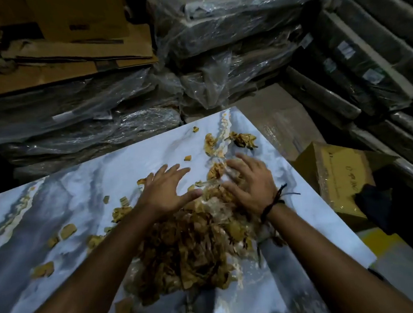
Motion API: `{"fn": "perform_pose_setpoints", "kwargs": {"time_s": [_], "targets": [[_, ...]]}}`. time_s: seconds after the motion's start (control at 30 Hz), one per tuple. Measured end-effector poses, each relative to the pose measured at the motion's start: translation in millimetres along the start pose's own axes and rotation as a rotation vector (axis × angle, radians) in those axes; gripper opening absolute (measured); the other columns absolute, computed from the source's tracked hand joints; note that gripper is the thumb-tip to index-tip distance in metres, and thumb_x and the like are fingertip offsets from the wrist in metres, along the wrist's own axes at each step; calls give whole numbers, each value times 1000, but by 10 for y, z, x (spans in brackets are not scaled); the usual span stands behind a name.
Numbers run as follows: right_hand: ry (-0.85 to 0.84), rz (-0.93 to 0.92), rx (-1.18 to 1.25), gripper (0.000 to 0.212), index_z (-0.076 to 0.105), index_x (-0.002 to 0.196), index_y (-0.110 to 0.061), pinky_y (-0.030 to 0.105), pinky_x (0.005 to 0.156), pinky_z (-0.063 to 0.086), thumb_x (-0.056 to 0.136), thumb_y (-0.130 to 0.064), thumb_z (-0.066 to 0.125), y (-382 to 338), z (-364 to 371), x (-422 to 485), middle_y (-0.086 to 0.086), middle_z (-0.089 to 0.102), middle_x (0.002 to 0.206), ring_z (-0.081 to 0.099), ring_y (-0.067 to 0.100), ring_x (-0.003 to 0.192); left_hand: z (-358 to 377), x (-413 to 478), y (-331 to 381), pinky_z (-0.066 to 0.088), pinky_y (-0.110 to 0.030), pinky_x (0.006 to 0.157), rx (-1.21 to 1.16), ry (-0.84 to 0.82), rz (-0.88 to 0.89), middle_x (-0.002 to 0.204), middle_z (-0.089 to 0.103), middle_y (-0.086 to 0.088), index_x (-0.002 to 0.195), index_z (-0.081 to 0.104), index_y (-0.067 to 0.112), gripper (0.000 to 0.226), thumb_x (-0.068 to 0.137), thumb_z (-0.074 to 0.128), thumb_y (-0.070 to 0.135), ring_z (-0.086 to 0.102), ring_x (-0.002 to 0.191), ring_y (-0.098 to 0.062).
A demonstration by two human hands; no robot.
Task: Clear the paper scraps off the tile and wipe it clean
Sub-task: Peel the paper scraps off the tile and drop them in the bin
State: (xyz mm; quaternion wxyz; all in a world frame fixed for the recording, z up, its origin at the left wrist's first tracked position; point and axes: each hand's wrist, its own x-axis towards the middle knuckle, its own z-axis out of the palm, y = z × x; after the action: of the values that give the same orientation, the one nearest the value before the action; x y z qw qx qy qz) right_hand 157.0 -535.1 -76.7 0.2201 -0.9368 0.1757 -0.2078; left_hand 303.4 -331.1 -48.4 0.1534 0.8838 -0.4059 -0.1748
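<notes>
gathering step, apparently, with wiping not yet begun. left hand [165, 193] palm down, fingers spread wide, holding nothing, at the far edge of the heap of paper scraps [195, 250]. right hand [249, 185] likewise splayed, fingertips slightly bent and blurred, pressing on scraps just beside it, dark cord bracelet [272, 203] at the wrist. heap mid-tile, between both forearms; loose scraps [67, 230] scattered to the left, one clump [242, 139] near the far corner. next, probably: rake in the stragglers, then sweep everything off an edge. glossy marbled blue-grey tile [80, 184], slanted across the view. around it, plastic-wrapped stacks [229, 44], flattened cardboard [71, 51], a cardboard box [336, 179] to the right, dim light.
</notes>
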Motion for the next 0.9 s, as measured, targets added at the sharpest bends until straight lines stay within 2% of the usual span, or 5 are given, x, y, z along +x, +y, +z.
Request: {"fn": "perform_pose_setpoints", "kwargs": {"time_s": [0.23, 0.33, 0.5, 0.6, 0.9], "targets": [[-467, 233, -267, 121, 15, 151, -37, 57, 115, 16, 52, -82, 69, 967, 53, 1056, 12, 5, 161, 9, 41, 145, 139, 1234, 241, -2, -68, 108, 217, -172, 74, 157, -21, -4, 149, -8, 38, 141, 34, 53, 94, -20, 143, -31], [-546, 193, -305, 139, -2, 149, -44, 63, 116, 7, 32, -98, 49, 1127, 216, 1304, 7, -8, 162, -4, 40, 147, 240, 1563, 305, -3, -71, 107, 273, -193, 115, 155, -29, -5, 147, -13, 38, 143, 35, 61, 90, -30, 140, -31], [-542, -13, -376, 123, 10, 151, -38, 54, 114, 19, 46, -96, 33, 1082, 381, 1292, 9, 16, 160, 16, 38, 143, 376, 1806, 338, 14, -53, 113, 197, -180, 170, 159, 4, -10, 149, 15, 31, 123, 50, 66, 81, 4, 145, -31], [-441, -192, -432, 104, 32, 145, -33, 46, 97, 39, 58, -90, 35, 1066, 453, 1098, 11, 41, 145, 40, 38, 121, 448, 1779, 351, 40, -39, 96, 106, -55, 260, 129, 46, -7, 133, 45, 22, 97, 56, 66, 78, 43, 118, -25], [-384, -223, -187, 34, 63, 107, -13, 40, 68, 46, 94, -39, 44, 841, 468, 897, 17, 56, 105, 56, 37, 84, 619, 1512, 469, 36, -32, 67, -9, 105, 311, 86, 59, -12, 93, 68, 8, 31, 92, 53, 35, 55, 85, -28]]}}
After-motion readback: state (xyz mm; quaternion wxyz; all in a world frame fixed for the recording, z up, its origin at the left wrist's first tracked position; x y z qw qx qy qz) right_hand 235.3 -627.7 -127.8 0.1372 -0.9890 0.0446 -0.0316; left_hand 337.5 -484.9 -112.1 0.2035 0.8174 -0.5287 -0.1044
